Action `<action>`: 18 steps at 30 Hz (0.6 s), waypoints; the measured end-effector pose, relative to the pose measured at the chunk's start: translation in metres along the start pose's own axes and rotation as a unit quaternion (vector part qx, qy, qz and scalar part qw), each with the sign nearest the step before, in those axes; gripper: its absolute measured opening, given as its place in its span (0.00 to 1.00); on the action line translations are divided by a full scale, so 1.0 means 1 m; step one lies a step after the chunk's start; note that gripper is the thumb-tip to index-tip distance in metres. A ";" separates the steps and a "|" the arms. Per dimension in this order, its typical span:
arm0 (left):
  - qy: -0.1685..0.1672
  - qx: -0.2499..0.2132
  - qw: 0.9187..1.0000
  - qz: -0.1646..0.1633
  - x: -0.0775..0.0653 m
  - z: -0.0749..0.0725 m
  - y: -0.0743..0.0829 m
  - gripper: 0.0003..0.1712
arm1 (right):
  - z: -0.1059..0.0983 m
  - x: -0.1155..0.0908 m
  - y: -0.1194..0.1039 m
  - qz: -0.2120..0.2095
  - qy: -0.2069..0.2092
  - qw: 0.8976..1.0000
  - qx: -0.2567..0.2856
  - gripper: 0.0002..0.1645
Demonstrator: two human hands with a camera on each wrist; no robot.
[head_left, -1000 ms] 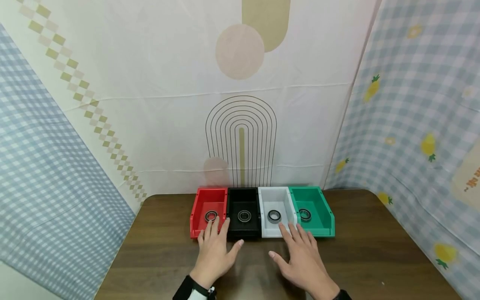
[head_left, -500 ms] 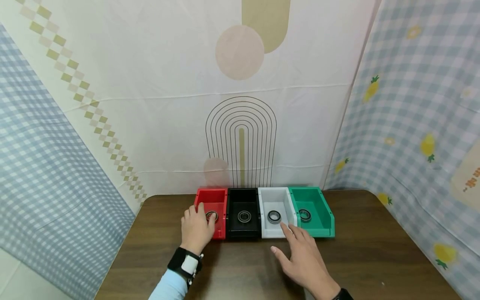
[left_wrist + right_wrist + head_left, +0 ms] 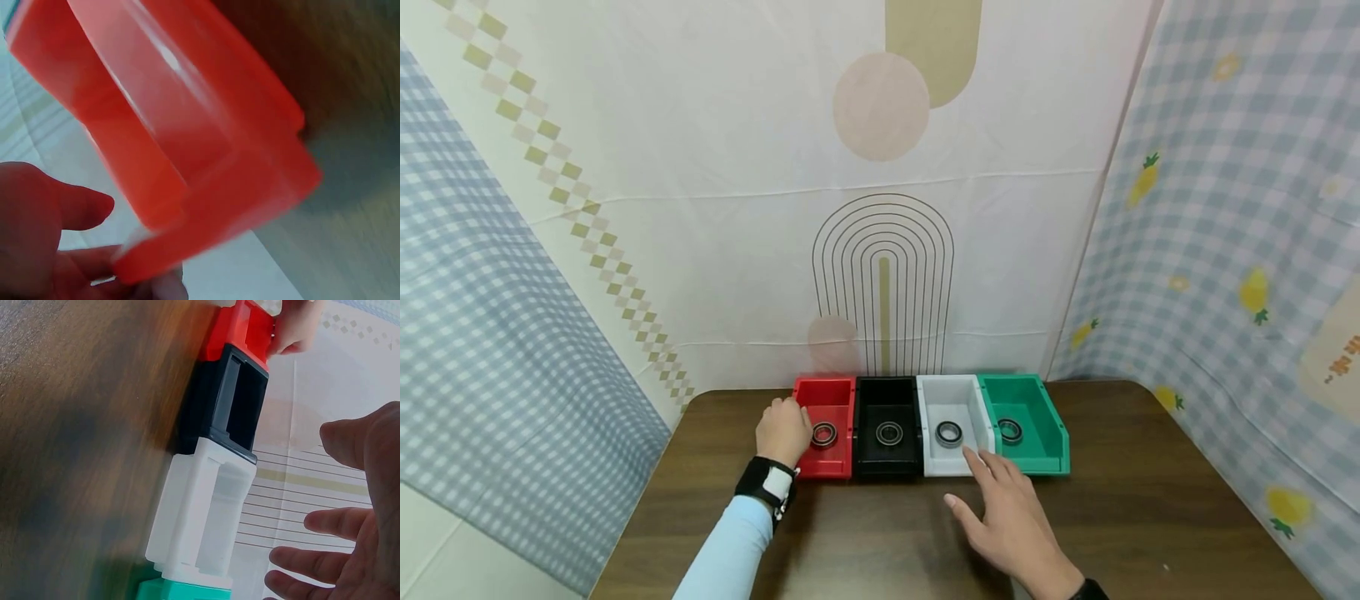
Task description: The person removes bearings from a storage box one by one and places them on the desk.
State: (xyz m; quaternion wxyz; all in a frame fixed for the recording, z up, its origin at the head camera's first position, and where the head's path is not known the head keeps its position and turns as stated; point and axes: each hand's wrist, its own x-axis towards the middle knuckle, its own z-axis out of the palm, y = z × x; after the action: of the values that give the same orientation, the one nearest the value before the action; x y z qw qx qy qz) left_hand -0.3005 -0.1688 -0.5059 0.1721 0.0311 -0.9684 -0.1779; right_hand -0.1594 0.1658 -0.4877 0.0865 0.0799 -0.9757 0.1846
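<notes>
Left hand [image 3: 782, 431] at outer wall of red bin [image 3: 827, 403], fingers curled; gripping or merely touching, can't tell. Best keep that bin level so its ring [image 3: 833, 435] won't slide. Next, in a row: black bin [image 3: 887, 396], white bin [image 3: 950, 396], green bin [image 3: 1033, 425], one ring each. Right hand [image 3: 1009, 518]: fingers spread wide, near white bin. Brown wooden surface [image 3: 1157, 500]; patterned cloth [image 3: 722, 250] behind, checked cloth [image 3: 1202, 217] either side.
</notes>
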 end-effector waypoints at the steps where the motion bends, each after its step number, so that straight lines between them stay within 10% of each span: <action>1: -0.003 -0.001 1.000 0.001 0.002 0.000 -0.001 0.15 | 0.000 0.000 0.000 0.000 0.000 1.000 -0.001 0.44; 8: -0.055 -0.018 0.998 -0.016 0.019 0.014 -0.015 0.16 | 0.000 0.000 0.002 0.000 -0.005 1.000 0.003 0.44; 13: -0.057 -0.006 0.998 -0.019 0.047 0.070 -0.053 0.20 | 0.001 0.001 0.003 -0.006 -0.002 1.000 0.006 0.44; 18: -0.132 -0.028 0.988 -0.073 0.037 0.037 -0.033 0.19 | 0.003 0.001 0.002 -0.013 0.005 1.000 0.016 0.44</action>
State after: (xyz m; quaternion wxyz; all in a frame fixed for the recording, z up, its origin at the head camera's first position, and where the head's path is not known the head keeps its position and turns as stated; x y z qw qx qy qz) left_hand -0.3479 -0.1921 -0.5388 0.0306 0.0728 -0.9724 -0.2196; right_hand -0.1614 0.1662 -0.4910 0.0926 0.0927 -0.9711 0.1995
